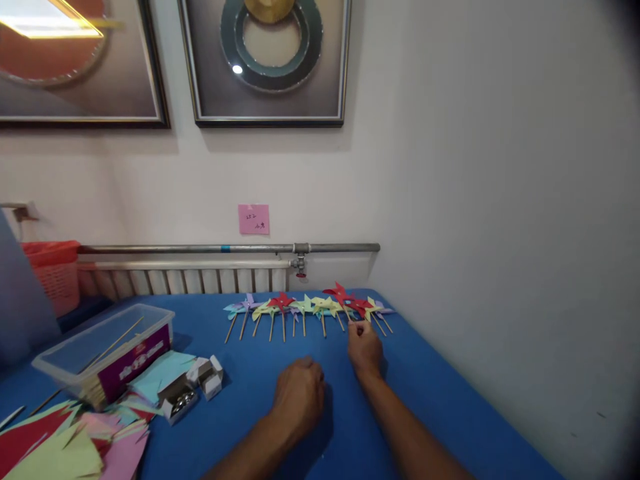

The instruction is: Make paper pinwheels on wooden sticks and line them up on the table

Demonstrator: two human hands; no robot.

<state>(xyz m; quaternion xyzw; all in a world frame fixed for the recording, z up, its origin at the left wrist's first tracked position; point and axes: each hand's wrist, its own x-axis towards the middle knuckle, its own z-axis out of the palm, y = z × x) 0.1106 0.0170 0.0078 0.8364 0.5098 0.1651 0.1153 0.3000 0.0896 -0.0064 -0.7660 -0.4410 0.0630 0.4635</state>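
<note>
My right hand (365,345) is closed around the wooden stick of a red paper pinwheel (339,293) at the right part of the blue table. That pinwheel tilts up above the others. Nearer to me and further left, my left hand (299,393) hovers over or rests on the table with its fingers curled in; the inside of the fist is hidden. Along the far edge lies a row of paper pinwheels (304,307) in blue, purple, yellow, green and red, their sticks pointing toward me.
A clear plastic box (107,347) with wooden sticks stands at the left. Beside it are light blue paper sheets (163,372), a small box of metal pins (180,402), another small white box (211,380) and cut coloured paper (65,443). A wall borders the blue table (430,413) at right.
</note>
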